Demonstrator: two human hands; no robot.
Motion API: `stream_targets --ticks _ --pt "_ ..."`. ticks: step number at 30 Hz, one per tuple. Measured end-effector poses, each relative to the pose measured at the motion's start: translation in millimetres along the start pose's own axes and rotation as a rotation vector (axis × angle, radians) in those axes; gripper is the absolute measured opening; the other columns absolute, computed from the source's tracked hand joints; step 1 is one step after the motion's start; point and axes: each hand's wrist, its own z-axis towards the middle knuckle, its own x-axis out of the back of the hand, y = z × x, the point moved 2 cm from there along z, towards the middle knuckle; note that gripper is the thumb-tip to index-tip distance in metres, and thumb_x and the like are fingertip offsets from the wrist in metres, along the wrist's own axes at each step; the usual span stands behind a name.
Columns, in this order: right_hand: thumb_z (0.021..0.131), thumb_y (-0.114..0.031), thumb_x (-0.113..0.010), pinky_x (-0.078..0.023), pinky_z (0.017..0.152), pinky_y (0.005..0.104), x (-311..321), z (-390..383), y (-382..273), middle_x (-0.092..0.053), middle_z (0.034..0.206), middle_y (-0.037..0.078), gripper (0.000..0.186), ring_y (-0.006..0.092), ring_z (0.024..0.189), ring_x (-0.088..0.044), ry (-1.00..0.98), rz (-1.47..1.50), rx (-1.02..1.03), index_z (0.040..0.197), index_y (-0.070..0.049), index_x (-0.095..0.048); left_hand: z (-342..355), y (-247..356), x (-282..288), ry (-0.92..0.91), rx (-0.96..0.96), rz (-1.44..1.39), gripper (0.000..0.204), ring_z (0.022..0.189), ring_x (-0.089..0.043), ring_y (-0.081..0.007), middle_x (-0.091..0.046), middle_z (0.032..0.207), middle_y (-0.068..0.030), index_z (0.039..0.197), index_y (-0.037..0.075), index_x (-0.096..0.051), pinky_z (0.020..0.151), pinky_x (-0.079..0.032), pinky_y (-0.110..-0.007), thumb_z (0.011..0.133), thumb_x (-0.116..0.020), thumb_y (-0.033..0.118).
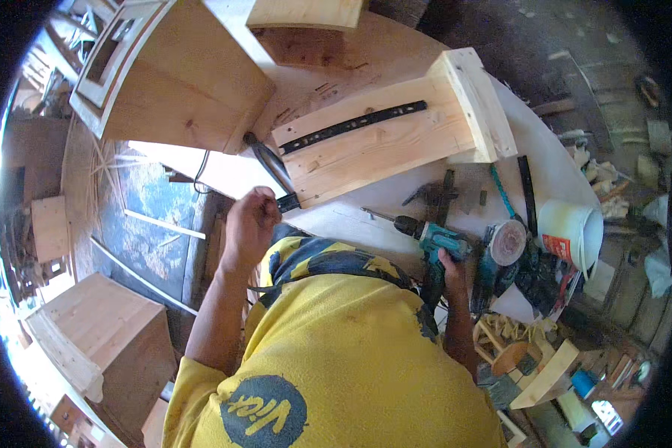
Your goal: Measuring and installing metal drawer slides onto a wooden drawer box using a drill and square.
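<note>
My left hand point(254, 220) is closed beside the near-left corner of a pale wooden drawer piece point(381, 157), gripping the end of a black slide rail point(287, 202). A black perforated rail point(353, 124) lies along the top of that wood, which has an upright board at its right end. My right hand point(452, 272) is wrapped round a teal cordless drill point(434, 243), whose long bit points left toward the wood. A black clamp point(433, 194) lies just beyond the drill.
Wooden cabinets stand at back left point(175, 86) and lower left point(104, 340). Another wooden box point(306, 19) sits at the back of the white worktop point(351, 228). A sander point(504, 243) and white bucket point(567, 235) stand at right. Offcuts point(530, 373) lie below them.
</note>
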Motion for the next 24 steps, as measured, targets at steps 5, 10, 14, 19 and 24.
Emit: stream_targets --ticks 5,10,14,19,24 --pt "0.092 -0.037 -0.058 -0.041 0.095 0.035 -13.9 -6.3 -20.6 -0.06 0.116 0.009 0.047 0.0212 0.102 -0.056 0.091 -0.461 0.163 0.12 0.0 -0.056 -22.2 -15.0 15.0 0.012 0.146 -0.031 0.016 0.066 -0.055 -0.0129 -0.058 0.08 -0.0067 0.101 0.0 -0.055 0.062 -0.047 -0.022 0.095 -0.042 0.008" --pt "0.091 -0.05 -0.051 -0.042 0.091 0.0395 -24.7 -13.7 -37.7 -0.065 0.104 0.023 0.059 0.0364 0.104 -0.059 0.25 -1.016 0.031 0.106 0.006 -0.063 -26.1 -8.8 21.8 -0.078 0.138 0.041 0.016 0.065 -0.056 -0.0112 -0.062 0.085 -0.0058 0.104 0.002 -0.057 0.06 -0.047 -0.022 0.098 -0.046 0.011" --pt "0.09 -0.056 -0.047 -0.041 0.092 0.043 -26.2 -17.1 -41.2 -0.063 0.104 0.03 0.067 0.0436 0.106 -0.057 0.247 -0.963 -0.003 0.103 0.008 -0.064 -26.0 -7.5 25.9 -0.086 0.11 0.206 0.014 0.068 -0.053 -0.008 -0.057 0.079 -0.0013 0.099 0.003 -0.058 0.062 -0.043 -0.019 0.097 -0.047 0.012" --pt "0.089 -0.055 -0.048 -0.04 0.093 0.0465 -15.9 -16.1 -30.1 -0.061 0.104 0.032 0.068 0.0455 0.106 -0.055 0.283 -1.266 -0.052 0.103 0.009 -0.063 -20.2 -11.9 17.6 -0.162 0.17 0.081 0.012 0.071 -0.05 -0.0092 -0.055 0.081 -0.0017 0.096 0.003 -0.058 0.066 -0.04 -0.02 0.094 -0.048 0.01" --pt "0.086 -0.052 -0.055 -0.043 0.088 0.048 -22.1 -22.3 -53.0 -0.062 0.098 0.031 0.06 0.0443 0.1 -0.058 0.298 -1.446 0.128 0.097 0.005 -0.066 -15.2 -10.3 11.2 -0.166 0.198 0.017 0.011 0.065 -0.043 -0.0079 -0.052 0.077 0.0011 0.094 0.004 -0.058 0.06 -0.035 -0.022 0.093 -0.053 0.013"
